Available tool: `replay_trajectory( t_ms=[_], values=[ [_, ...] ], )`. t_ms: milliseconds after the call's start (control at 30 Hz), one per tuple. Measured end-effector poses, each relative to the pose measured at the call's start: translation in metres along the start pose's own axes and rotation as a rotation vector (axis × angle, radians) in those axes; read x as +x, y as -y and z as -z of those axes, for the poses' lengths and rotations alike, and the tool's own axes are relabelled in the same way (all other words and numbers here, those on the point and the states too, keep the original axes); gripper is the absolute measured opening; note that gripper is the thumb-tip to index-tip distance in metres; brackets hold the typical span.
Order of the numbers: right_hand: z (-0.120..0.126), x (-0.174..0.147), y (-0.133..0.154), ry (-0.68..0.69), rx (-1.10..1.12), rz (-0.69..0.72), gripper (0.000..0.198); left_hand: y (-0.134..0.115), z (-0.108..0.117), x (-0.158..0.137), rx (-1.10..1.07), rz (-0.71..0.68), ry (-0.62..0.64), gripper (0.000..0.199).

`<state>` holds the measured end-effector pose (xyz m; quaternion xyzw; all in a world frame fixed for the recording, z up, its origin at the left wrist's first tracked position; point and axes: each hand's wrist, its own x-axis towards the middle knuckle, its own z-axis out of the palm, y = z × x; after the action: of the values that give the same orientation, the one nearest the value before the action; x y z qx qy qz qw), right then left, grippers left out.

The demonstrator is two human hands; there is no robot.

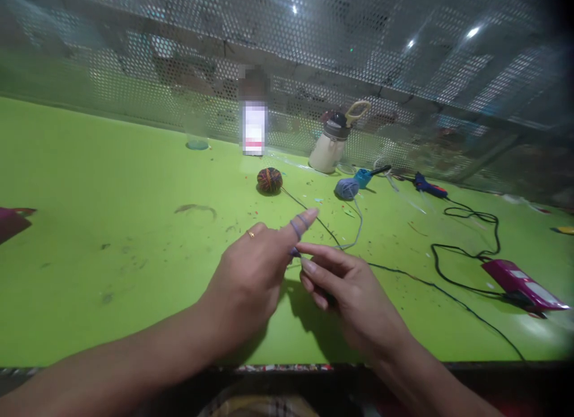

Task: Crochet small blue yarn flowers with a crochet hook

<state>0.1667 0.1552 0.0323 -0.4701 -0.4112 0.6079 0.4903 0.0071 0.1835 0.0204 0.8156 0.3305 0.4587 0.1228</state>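
Observation:
My left hand (253,267) is closed, with blue-grey yarn (297,227) looped round its outstretched index finger. At its thumb side sits a small dark purple bit of yarn work (295,252). My right hand (343,279) pinches with thumb and index finger right at that bit; whatever thin thing lies in the pinch is too small to make out. Beyond the hands lies a blue-grey yarn ball (347,189), its strand curving down behind my right hand. Further left rests a multicoloured yarn ball (269,180), whose dark strand runs toward my right hand.
Along the back of the green table (112,183) stand a lit phone (254,127) and a whitish bottle (329,146). A blue glue gun (429,185) lies at the right, with a black cord (466,249) and a magenta packet (522,283). A perforated screen (188,64) rises behind.

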Motion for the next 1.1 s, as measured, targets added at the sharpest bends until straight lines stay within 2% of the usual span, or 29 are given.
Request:
replay_trajectory(
  t_ms=[67,100,167,233,267,333,467,633,800,900,1100],
  values=[
    [-0.009,0.000,-0.007,-0.030,0.144,0.048,0.023,-0.001,-0.001,-0.001,0.006,-0.045,-0.076,0.057],
    [-0.014,-0.001,-0.009,-0.037,0.207,0.070,0.022,-0.002,0.000,0.000,-0.070,0.018,-0.096,0.057],
    [-0.020,-0.003,-0.013,-0.056,0.288,0.108,0.019,-0.006,0.005,0.005,-0.378,0.304,-0.080,0.061],
    [-0.021,-0.005,-0.015,-0.056,0.303,0.139,0.017,-0.008,0.013,0.012,-0.773,0.613,-0.009,0.076],
    [-0.019,-0.006,-0.015,-0.044,0.288,0.156,0.016,-0.008,0.016,0.015,-0.923,0.700,0.027,0.083],
    [-0.013,-0.009,-0.016,-0.007,0.214,0.185,0.016,-0.005,0.021,0.019,-1.117,0.789,0.095,0.093],
    [0.003,-0.014,-0.014,0.020,-0.028,0.240,0.020,0.003,0.025,0.018,-1.232,0.809,0.201,0.096],
    [0.011,-0.022,0.000,-0.006,-0.328,0.267,0.022,0.005,0.025,0.016,-1.192,0.800,0.253,0.101],
    [0.012,-0.029,0.013,-0.082,-0.671,0.444,0.019,-0.002,0.029,0.020,-1.173,0.828,0.299,0.108],
    [0.014,-0.034,0.015,-0.097,-0.781,0.494,0.020,-0.005,0.032,0.022,-1.195,0.863,0.305,0.114],
    [0.016,-0.039,0.018,-0.094,-0.896,0.613,0.022,-0.005,0.031,0.024,-1.224,0.855,0.301,0.114]
  ],
)
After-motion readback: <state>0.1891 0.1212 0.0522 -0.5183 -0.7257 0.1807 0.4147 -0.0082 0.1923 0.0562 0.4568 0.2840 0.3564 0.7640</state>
